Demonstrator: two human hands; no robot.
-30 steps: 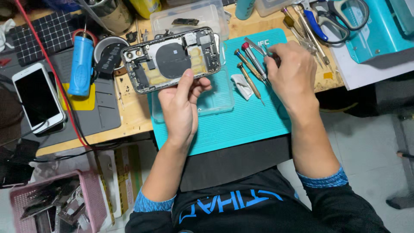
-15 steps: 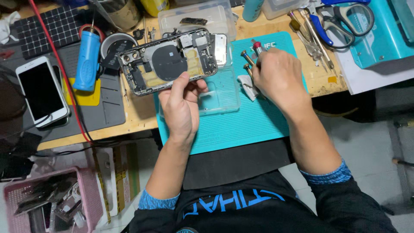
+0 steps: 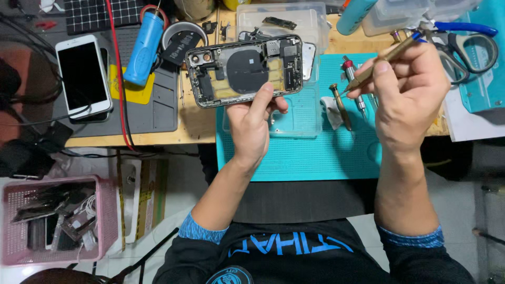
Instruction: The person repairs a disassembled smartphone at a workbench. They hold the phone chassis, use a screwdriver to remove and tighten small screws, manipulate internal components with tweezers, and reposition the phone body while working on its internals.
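Note:
My left hand [image 3: 253,122] holds an opened phone housing [image 3: 244,69] by its near edge, thumb on its inner side. The housing shows a dark round coil and small parts inside. My right hand [image 3: 410,94] is raised over the teal work mat [image 3: 315,152] and grips a brass-coloured screwdriver [image 3: 376,64], tip pointing left and down. Two more screwdrivers lie on the mat below it: a brass one [image 3: 341,107] and a silver one with a red band [image 3: 353,83].
A clear plastic tray [image 3: 294,113] lies on the mat under the housing. A white phone [image 3: 83,76], a blue cylinder [image 3: 143,47] and a grey mat [image 3: 158,105] are at left. Scissors [image 3: 468,42] lie at right. A pink basket [image 3: 52,221] of parts stands on the floor.
My right hand has lifted from the row of screwdrivers on the mat with a brass-coloured one in its fingers. The left hand keeps the housing in about the same place.

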